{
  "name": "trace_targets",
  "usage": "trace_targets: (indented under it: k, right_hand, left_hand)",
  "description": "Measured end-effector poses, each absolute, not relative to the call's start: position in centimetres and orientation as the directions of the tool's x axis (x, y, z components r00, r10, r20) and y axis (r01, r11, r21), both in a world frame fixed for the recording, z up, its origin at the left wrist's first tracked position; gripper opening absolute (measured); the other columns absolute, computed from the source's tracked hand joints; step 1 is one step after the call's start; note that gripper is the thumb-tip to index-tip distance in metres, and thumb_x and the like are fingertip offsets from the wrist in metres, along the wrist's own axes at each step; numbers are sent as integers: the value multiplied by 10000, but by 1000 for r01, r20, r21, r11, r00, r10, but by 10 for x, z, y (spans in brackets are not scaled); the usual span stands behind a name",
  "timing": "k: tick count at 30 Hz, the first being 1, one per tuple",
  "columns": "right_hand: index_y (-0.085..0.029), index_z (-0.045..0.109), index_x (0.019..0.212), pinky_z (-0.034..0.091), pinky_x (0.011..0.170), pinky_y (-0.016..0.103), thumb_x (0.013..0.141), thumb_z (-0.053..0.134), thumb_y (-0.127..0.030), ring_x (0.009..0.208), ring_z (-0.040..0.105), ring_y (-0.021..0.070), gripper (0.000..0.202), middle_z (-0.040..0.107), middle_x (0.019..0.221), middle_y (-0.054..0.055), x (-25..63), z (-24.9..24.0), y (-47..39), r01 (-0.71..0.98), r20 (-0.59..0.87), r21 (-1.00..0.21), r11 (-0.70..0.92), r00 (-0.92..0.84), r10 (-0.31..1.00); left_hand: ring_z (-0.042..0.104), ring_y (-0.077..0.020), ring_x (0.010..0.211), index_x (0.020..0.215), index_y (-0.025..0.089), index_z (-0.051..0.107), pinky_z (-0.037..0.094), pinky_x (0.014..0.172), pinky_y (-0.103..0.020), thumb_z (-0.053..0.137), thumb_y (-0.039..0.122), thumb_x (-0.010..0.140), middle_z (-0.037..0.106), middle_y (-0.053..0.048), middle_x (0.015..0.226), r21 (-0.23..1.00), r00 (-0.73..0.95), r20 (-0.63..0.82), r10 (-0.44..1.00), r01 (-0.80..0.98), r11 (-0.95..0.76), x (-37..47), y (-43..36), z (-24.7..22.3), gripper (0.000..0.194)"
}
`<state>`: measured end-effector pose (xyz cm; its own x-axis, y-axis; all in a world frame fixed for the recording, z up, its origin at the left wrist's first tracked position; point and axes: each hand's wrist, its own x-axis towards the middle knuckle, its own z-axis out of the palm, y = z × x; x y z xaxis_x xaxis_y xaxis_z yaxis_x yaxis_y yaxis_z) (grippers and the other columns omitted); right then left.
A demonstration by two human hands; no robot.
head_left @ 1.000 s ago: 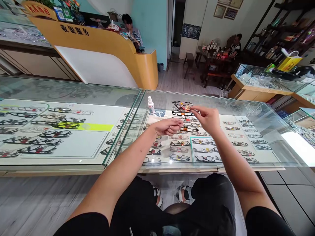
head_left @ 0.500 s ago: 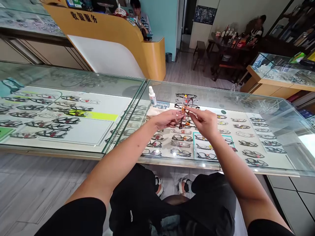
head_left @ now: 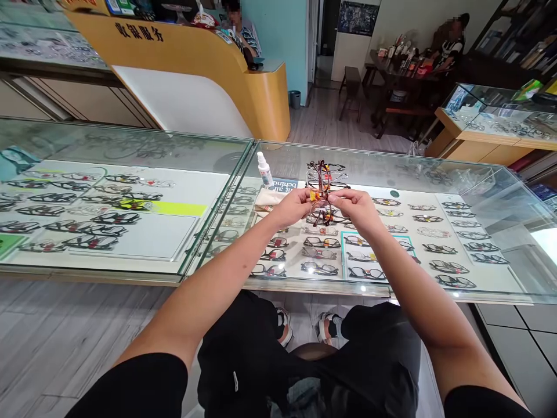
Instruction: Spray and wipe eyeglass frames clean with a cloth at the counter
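Observation:
Between my two hands a dark-framed pair of glasses [head_left: 322, 203] with an orange-yellow tag is held upright above the glass counter. My left hand [head_left: 296, 206] pinches it from the left near the tag. From the right, my right hand [head_left: 353, 208] has its thumb and fingers closed on the frame. Just behind, more glasses [head_left: 337, 168] lie on the counter top, partly hidden by the held pair. A white spray bottle [head_left: 264, 169] stands to the left, with a folded beige cloth [head_left: 266, 200] in front of it.
Rows of glasses [head_left: 319, 268] lie inside the glass display case [head_left: 435, 168]. Another case [head_left: 130, 261] adjoins it on the left. Beyond are a yellow-and-white counter [head_left: 261, 98] with a person behind it, and a dark table [head_left: 387, 64] with another person.
The held glasses have turned more upright and face me more. My left hand has shifted its grip toward the tag, and my hands are slightly farther apart.

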<state>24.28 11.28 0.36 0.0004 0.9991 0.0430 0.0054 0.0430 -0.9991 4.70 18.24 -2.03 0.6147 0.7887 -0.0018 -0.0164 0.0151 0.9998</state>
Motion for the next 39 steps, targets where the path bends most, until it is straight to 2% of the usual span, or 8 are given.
trace_targets:
  k: [4,11,16,19,24,29,33,39]
  right_hand:
    - [-183,806,899,142,579,305,661,956,-642,566,224,96,539,394,558,-76,243,0,115,-53,15,-998,14,-28,999]
    - [-158,824,911,105,588,317,777,937,-522,563,182,87,404,326,568,-89,254,-2,116,-141,13,-990,-3,-116,993]
    - [-153,806,886,105,591,315,766,932,-537,557,170,87,422,277,559,-103,257,0,117,-135,4,-991,-14,-130,992]
    - [-155,801,867,104,589,317,749,937,-548,557,172,89,432,275,560,-102,257,0,118,-118,3,-993,-12,-126,992]
    - [-156,802,861,93,595,324,747,932,-553,561,162,91,432,250,556,-105,258,2,118,-110,2,-994,-13,-137,991]
    - [-162,797,856,100,609,326,727,922,-546,560,168,98,424,226,549,-112,264,6,119,-126,-8,-992,-24,-126,992]
    - [-158,804,853,121,608,322,723,905,-529,552,151,102,405,208,528,-117,276,9,121,-150,-43,-986,-69,-172,984]
    - [-170,762,751,144,596,316,727,846,-479,541,160,104,321,231,506,-101,287,15,120,-70,-92,-991,-114,-259,961]
  left_hand:
    - [294,-48,471,933,153,721,177,473,-229,941,557,696,466,73,609,999,609,36,793,4,-48,46,184,-24,517]
    - [259,-56,504,894,156,740,156,498,-234,924,574,735,385,74,599,997,645,55,762,0,-71,42,184,-19,484]
    - [242,-57,522,806,146,726,130,511,-245,935,600,710,364,68,602,997,634,53,772,12,-78,41,184,-14,509]
    - [254,-54,538,716,147,682,140,524,-243,950,607,678,389,61,609,996,630,75,773,-14,-86,42,183,-11,534]
    - [274,-57,548,736,142,714,160,534,-249,945,608,680,445,52,619,995,612,85,786,-5,-103,42,184,-11,524]
    - [310,-58,539,770,149,741,184,532,-246,937,529,710,501,39,632,995,599,76,798,3,-96,35,188,-11,432]
    - [330,-57,526,718,154,691,203,531,-245,905,446,726,535,14,660,996,646,21,763,-81,42,23,194,-4,361]
    - [334,-84,520,599,170,548,272,524,-246,843,296,684,345,49,565,921,741,-3,672,-260,290,5,204,3,332]
